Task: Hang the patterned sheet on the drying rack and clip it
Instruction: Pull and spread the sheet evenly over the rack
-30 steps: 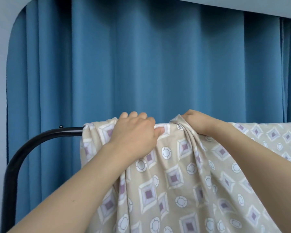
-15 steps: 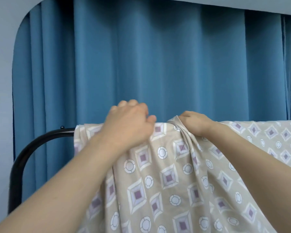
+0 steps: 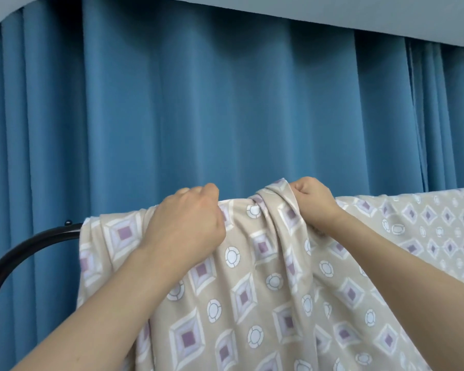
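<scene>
Two bare forearms reach up from below toward the top of a black metal drying rack point(image 3: 24, 246), whose curved bar shows only to the left of the fingers; the rest of it lies hidden under cloth. Behind everything hangs a blue pleated curtain point(image 3: 198, 116), filling the wall beyond the knuckles, with a strip of grey wall point(image 3: 332, 9) above it. The patterned sheet point(image 3: 252, 303), beige with purple diamonds and white rings, lies draped over the rack's top bar and falls toward the person, covering the bar from just left of the left hand point(image 3: 190, 223) all the way out past the right hand point(image 3: 314, 202). The left hand sits on the top edge of the sheet with its fingers curled tightly over the far side; the fingertips are out of sight behind the cloth, so I cannot tell for certain how much fabric they hold, though the fist looks closed around the edge. Just beside it, the right hand pinches a bunched fold of the sheet between thumb and curled fingers, lifting that fold slightly above the bar so creases fan downward from the grip
</scene>
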Action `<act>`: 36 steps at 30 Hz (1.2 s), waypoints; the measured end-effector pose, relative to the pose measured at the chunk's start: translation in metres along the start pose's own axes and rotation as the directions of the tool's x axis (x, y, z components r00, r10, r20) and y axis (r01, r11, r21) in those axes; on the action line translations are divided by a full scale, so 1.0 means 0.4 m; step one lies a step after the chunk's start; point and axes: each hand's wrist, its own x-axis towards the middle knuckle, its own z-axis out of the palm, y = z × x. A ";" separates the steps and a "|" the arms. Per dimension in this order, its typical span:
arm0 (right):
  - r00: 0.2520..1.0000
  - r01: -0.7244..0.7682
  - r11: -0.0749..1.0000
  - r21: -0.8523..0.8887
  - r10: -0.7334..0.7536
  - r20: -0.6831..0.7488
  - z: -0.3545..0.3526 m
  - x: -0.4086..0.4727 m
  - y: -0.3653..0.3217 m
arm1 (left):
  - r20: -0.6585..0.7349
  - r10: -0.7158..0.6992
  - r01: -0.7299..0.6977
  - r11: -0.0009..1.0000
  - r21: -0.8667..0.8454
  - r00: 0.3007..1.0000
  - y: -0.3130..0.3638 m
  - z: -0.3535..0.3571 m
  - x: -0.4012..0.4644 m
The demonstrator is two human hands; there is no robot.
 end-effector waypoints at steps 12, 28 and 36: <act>0.990 -0.041 0.982 -0.183 0.015 -0.140 -0.033 0.025 0.062 | 0.069 -0.279 0.265 0.950 0.165 0.958 -0.067 -0.046 0.011; 0.933 0.347 0.931 -0.115 -0.330 0.147 -0.019 -0.009 0.031 | 0.248 -0.021 0.094 0.953 -0.287 0.969 0.060 0.011 0.070; 0.972 0.213 0.963 -0.164 -0.227 -0.068 -0.018 0.023 0.021 | 0.001 -0.059 0.056 0.944 -0.326 0.998 0.055 0.001 0.065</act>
